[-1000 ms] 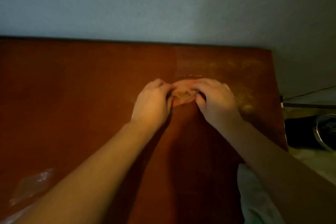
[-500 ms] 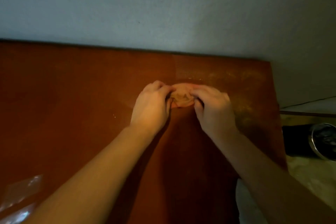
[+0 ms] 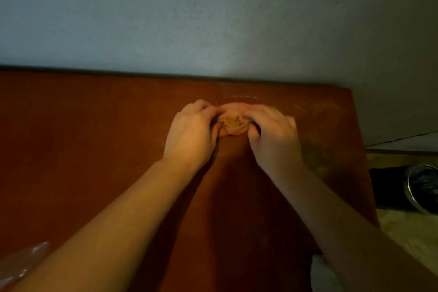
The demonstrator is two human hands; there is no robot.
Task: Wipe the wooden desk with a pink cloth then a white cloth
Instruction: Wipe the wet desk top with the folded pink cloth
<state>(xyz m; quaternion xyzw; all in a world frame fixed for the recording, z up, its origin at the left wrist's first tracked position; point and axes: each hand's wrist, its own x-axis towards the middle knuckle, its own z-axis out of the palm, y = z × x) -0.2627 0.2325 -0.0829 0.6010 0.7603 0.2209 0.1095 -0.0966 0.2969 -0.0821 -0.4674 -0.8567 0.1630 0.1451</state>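
Nearest, a white cloth lies at the near right edge of the wooden desk. Farther in, the left hand and right hand, fingers curled, pinch the bunched pink cloth between them, toward the desk's far edge.

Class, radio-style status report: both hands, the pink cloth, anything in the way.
Left hand and right hand both grip bunched pink cloth on desk. White cloth lies at near edge. Clear plastic at near left.
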